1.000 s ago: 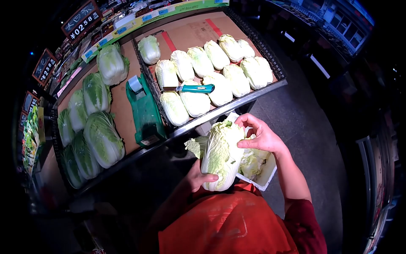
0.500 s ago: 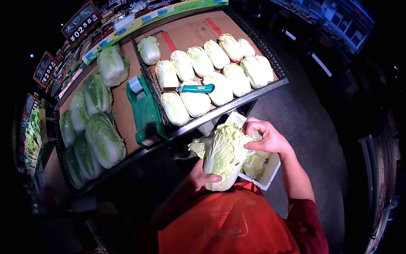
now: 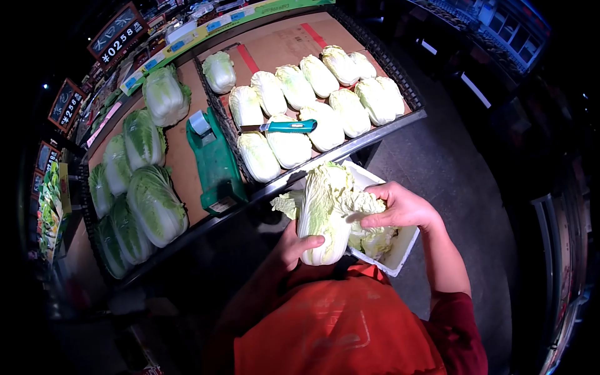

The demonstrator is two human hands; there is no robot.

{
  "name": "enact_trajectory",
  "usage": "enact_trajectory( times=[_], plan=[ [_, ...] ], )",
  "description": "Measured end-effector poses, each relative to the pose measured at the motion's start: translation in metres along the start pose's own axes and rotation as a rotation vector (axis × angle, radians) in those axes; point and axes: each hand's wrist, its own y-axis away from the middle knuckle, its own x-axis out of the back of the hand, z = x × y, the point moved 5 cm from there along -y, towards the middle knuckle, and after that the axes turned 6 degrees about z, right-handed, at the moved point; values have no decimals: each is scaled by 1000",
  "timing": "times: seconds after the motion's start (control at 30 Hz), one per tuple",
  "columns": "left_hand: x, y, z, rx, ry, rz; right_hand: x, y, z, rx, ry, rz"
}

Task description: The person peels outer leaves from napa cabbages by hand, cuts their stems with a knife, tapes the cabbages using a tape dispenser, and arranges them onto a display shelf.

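Note:
A napa cabbage (image 3: 320, 219) is held upright in front of my red apron, its leafy end pointing away from me. My left hand (image 3: 299, 245) grips it low on the left side, thumb across the white base. On the other side, my right hand (image 3: 400, 207) pinches a loose outer leaf (image 3: 361, 203) that bends away from the head. Another leaf flares out at the left. Below my right hand, a white foam box (image 3: 403, 253) contains torn cabbage leaves (image 3: 375, 242).
Pale trimmed cabbages (image 3: 328, 127) lie in rows on the cardboard-lined stand, with a green-handled knife (image 3: 291, 126) on top of them. A green tape dispenser (image 3: 215, 164) separates them from greener cabbages (image 3: 156, 206). Price signs (image 3: 117, 36) stand along the left.
My right hand has pulled the leaf outward and slightly down, so it stands further off the head. The cabbage has shifted a little away from me and left.

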Motion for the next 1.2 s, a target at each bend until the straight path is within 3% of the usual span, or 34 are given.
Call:
enact_trajectory(
  times=[0.13, 0.27, 0.4, 0.47, 0.53, 0.6, 0.67, 0.87, 0.97, 1.1, 1.2],
  plan=[
    [11, -3, -9, 39, 146, 38, 6, 13, -25, 346, 291, 277],
    [14, 0, -9, 65, 347, 162, 10, 50, -26, 190, 278, 254],
    [30, -13, -28, 40, 644, 94, -17, 87, -34, 427, 377, 244],
    [29, -15, -31, -161, 463, 144, -25, 104, -30, 437, 499, 294],
    [43, -16, -47, -303, 151, 229, -17, 120, -20, 447, 411, 483],
    [42, -17, -54, -246, 179, 265, -7, 135, -6, 453, 376, 639],
    [8, -18, -27, 7, 545, 250, -9, 149, -5, 435, 487, 686],
    [-12, -24, -21, 42, 514, 247, -25, 169, -18, 536, 390, 807],
    [-22, -21, -23, 101, 574, 190, -16, 189, 10, 477, 406, 996],
    [-20, -19, -19, 58, 666, 214, 21, 228, 65, 255, -332, 1614],
    [15, -26, -22, -7, 775, 94, 45, 237, 103, 107, -238, 1592]
  ],
)
